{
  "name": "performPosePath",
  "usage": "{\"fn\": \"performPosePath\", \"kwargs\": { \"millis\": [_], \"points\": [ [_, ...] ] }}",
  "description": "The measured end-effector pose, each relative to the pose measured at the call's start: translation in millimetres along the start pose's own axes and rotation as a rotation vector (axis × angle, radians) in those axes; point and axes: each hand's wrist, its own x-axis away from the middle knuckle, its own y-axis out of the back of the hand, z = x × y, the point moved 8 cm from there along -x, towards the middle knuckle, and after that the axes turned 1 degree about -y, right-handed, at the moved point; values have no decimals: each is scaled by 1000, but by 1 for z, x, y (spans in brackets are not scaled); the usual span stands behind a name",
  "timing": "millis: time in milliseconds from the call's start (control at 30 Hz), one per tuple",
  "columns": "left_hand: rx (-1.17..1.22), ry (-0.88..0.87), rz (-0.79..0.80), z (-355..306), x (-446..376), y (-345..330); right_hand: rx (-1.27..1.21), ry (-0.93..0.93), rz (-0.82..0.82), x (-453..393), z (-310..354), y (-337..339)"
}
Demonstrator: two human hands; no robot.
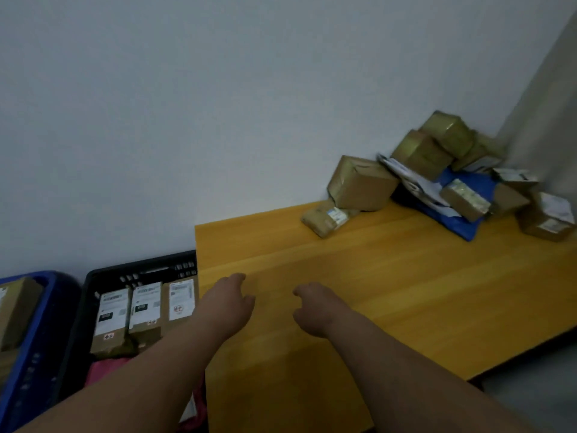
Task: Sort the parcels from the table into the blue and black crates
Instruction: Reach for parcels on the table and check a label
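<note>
Head view shows your two bare forearms reaching forward over a yellow wooden worktop (390,276) that stands against a plain pale wall (218,104). Your left hand (226,303) hovers over the worktop's near left edge with fingers loosely curled, holding nothing. Your right hand (313,307) hovers just beside it, also loosely curled and holding nothing. At the far right corner of the worktop sits a heap of parcels (437,176): brown cardboard boxes wrapped in tape, a white mailer and a blue mailer, stacked against the wall where it meets a pale curtain or side wall (543,120). One small taped parcel (326,218) lies at the front of the heap, nearest you. On the floor to the left of the worktop stands a black crate (93,282) holding three upright brown parcels with white shipping labels (146,304); the labels carry barcodes and small red marks, but the print is too blurred to read. Something pink lies in front of them. Further left is a blue crate (37,323) with at least one brown parcel inside.
</note>
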Motion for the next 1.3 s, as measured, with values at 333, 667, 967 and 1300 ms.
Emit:
{"fn": "performPosePath", "kwargs": {
  "millis": [333,667,967,1300],
  "points": [
    [48,-72,44,-206,-36,-96,-92,-163,-36,25,-236,100],
    [79,-93,82,-302,-68,-134,-228,-155,-39,14,-328,142],
    [52,-146,122,-348,-111,-163,-303,-282,-110,7,-409,165],
    [52,-146,174,-463,-177,-239,-343,-479,-213,-31,-575,211]
  ]
}}
